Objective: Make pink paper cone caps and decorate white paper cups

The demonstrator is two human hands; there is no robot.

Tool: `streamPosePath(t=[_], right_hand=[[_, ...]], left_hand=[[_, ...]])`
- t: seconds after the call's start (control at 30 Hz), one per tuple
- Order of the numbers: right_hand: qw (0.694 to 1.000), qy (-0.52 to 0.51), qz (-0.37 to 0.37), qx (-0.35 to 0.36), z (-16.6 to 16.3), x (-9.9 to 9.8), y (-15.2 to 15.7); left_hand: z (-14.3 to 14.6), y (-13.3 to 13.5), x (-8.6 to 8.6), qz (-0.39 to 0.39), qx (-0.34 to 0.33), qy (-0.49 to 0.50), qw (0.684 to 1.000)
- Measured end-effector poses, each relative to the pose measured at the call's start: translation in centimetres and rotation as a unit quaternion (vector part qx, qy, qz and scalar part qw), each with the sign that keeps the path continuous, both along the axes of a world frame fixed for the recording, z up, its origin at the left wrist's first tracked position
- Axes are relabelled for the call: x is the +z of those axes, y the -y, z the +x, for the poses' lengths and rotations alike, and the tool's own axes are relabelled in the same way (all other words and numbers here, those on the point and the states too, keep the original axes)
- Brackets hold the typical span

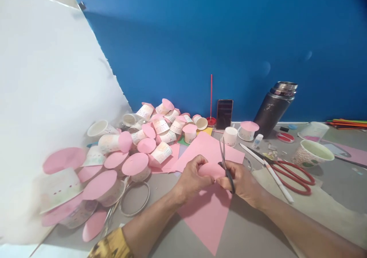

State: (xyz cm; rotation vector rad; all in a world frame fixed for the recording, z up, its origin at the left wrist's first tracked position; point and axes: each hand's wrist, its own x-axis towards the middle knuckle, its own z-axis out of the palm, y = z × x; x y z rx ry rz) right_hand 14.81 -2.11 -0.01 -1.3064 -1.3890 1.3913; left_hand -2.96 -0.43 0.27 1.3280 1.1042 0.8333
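Between my hands is a rounded pink paper piece (211, 170). My left hand (195, 175) is closed on its left side, thumb on the near edge. My right hand (239, 179) holds a small pair of black-handled scissors (223, 152), blades pointing up and away, while its thumb and fingertips meet the paper's right edge. Whether the blades are parted is hard to tell. Beneath both hands lies a large pink paper sheet (210, 216), one corner pointing toward me.
Paper cups with pink discs (136, 164) are heaped on the left. To the right lie large red-handled scissors (304, 177), a white pen (276, 181), a patterned cup (312, 154) and a leaning dark flask (273, 108). A phone (224, 113) stands against the blue wall (183, 40).
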Motion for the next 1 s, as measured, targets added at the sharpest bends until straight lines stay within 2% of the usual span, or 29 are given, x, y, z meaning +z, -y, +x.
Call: streamPosePath(t=[0.17,0.33,0.43,0.5,0.6,0.67,0.8,0.9,1.0], right_hand=[[1.0,-0.009,0.01,-0.007,0.1,-0.2,0.1],[0.999,-0.021,0.011,-0.025,0.6,-0.1,-0.3],[0.999,-0.015,0.032,-0.013,1.0,-0.2,-0.5],[0.998,-0.005,0.068,-0.004,1.2,-0.6,-0.6],[0.992,0.019,0.121,0.008,1.4,-1.2,-0.6],[0.989,0.041,0.138,0.011,1.4,-1.3,-0.6],[0.989,0.038,0.14,-0.003,1.4,-1.0,-0.7],[0.994,-0.019,0.092,-0.057,1.8,-0.8,-1.2],[0.992,-0.077,0.034,-0.094,2.1,-0.8,-1.6]], left_hand=[[0.3,0.2,0.1,0.043,0.044,-0.067,0.996],[-0.4,-0.3,0.1,0.037,0.056,-0.006,0.998],[-1.2,-0.9,0.1,-0.061,0.019,0.112,0.992],[-1.7,-1.3,0.2,-0.156,-0.036,0.176,0.971],[-1.9,-1.6,0.2,-0.214,-0.123,0.174,0.953],[-1.7,-1.5,0.1,-0.2,-0.136,0.155,0.958],[-1.3,-1.2,-0.2,-0.14,-0.076,0.116,0.98],[-1.2,-1.3,-0.6,-0.073,0.001,0.09,0.993],[-1.1,-1.3,-0.6,-0.044,0.035,0.068,0.996]])
